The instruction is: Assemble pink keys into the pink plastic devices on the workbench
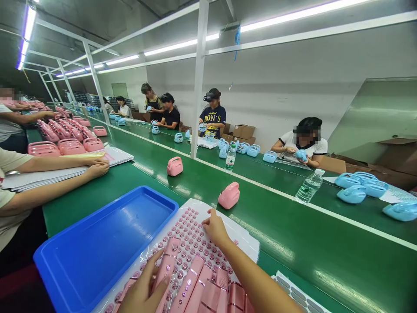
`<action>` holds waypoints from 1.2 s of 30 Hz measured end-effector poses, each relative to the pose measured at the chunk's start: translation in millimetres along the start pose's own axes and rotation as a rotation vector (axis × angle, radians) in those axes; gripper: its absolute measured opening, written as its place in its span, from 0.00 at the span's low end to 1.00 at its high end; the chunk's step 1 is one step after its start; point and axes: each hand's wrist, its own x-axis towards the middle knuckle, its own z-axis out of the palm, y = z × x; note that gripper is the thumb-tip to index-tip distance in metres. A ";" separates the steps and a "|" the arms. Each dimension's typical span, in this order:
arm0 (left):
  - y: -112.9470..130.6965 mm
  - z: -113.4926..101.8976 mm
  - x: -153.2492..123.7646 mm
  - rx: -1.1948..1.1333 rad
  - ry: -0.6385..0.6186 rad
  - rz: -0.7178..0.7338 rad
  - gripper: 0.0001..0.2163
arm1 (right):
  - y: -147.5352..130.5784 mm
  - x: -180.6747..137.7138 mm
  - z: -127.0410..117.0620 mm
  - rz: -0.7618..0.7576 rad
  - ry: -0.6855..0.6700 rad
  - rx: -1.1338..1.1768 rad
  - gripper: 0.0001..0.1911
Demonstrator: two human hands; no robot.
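Observation:
My right hand (213,227) reaches forward with its fingertips on a clear sheet (189,230) covered with several small round pink stickers. My left hand (145,289) lies at the bottom edge, fingers spread over the same sheet and touching a long pink plastic piece (167,265). More pink pieces (208,291) lie side by side between my forearms. A pink toy case (229,195) lies on the green belt just beyond my right hand. Whether my fingertips pinch a sticker is too small to tell.
An empty blue tray (97,248) sits left of the sheet. Another pink case (175,166) stands farther up the belt. A neighbour's arms (65,167) rest on paper stacks at left. Water bottles (309,186) and blue cases (355,193) line the far belt, where several people work.

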 end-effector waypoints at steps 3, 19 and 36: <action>-0.9 3.6 26.7 0.501 -0.102 0.084 0.25 | -9.3 0.5 9.6 0.010 0.009 -0.063 0.14; 21.4 18.3 17.5 1.110 -0.007 0.114 0.21 | -3.5 5.4 18.8 0.051 0.040 -0.052 0.11; 16.6 60.7 4.0 0.878 -0.316 0.105 0.24 | -7.1 22.5 5.6 0.254 -0.058 0.206 0.09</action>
